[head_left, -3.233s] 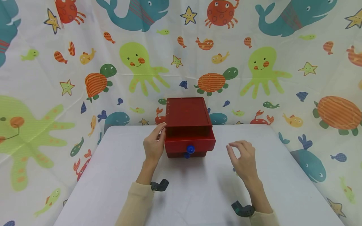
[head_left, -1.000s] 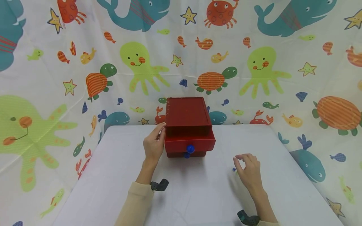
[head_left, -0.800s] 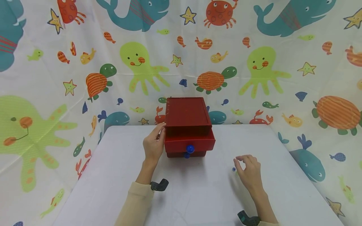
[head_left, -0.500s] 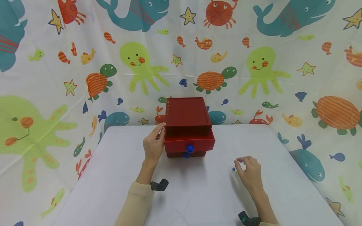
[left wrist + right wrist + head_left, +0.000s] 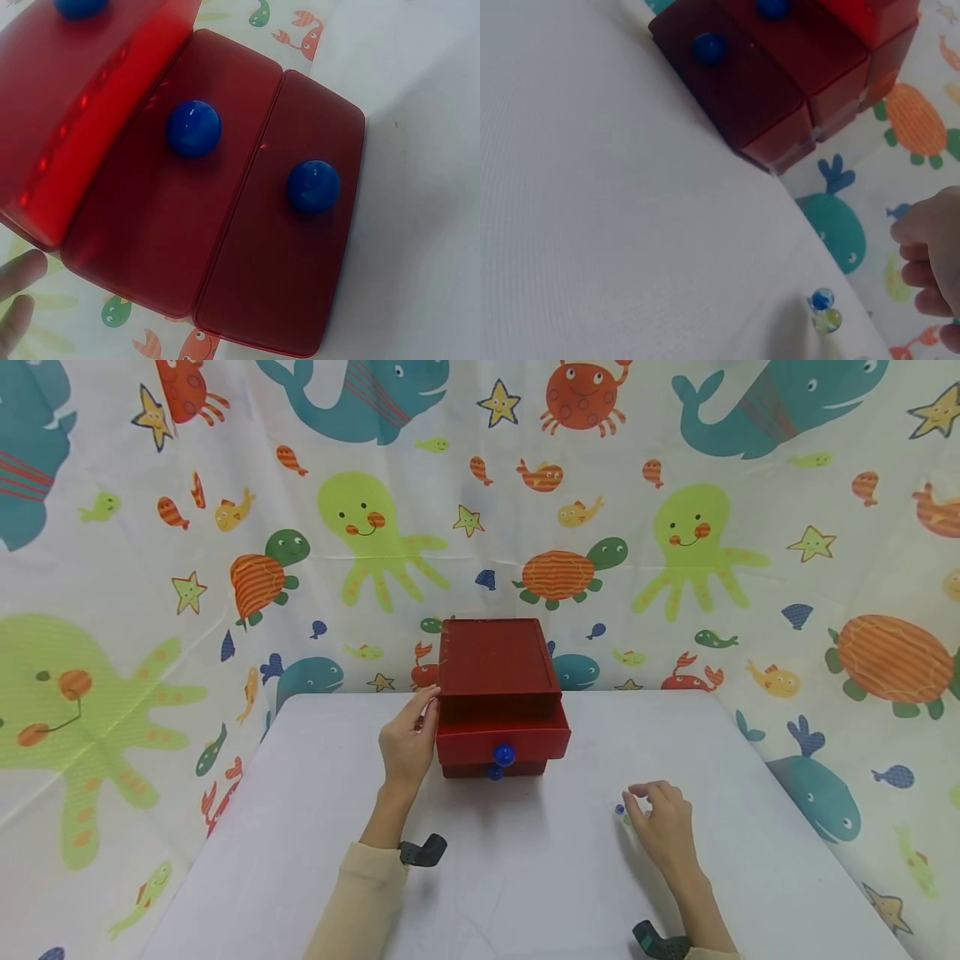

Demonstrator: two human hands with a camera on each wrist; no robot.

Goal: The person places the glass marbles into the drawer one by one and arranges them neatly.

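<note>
A small red drawer cabinet [image 5: 497, 656] with round blue knobs stands at the table's back. Its top drawer [image 5: 472, 746] is pulled out; the two drawers below, seen in the left wrist view, are closed. My left hand [image 5: 406, 747] rests its fingertips against the cabinet's left side. My right hand [image 5: 663, 822] hovers over the table at right, thumb and forefinger bent toward each other, nothing visible between them. Just left of its fingertips lie a blue marble [image 5: 823, 299] and a yellow-green marble [image 5: 828, 321], touching or nearly so.
The white table [image 5: 525, 877] backs onto a curtain [image 5: 480, 543] printed with sea animals. Each wrist wears a dark camera mount, such as the left one [image 5: 423, 852]. The open drawer juts out toward the table's front.
My right hand has come down and a little right from near the cabinet, slowing beside the marbles. My left hand, the cabinet and its open drawer stay where they were.
</note>
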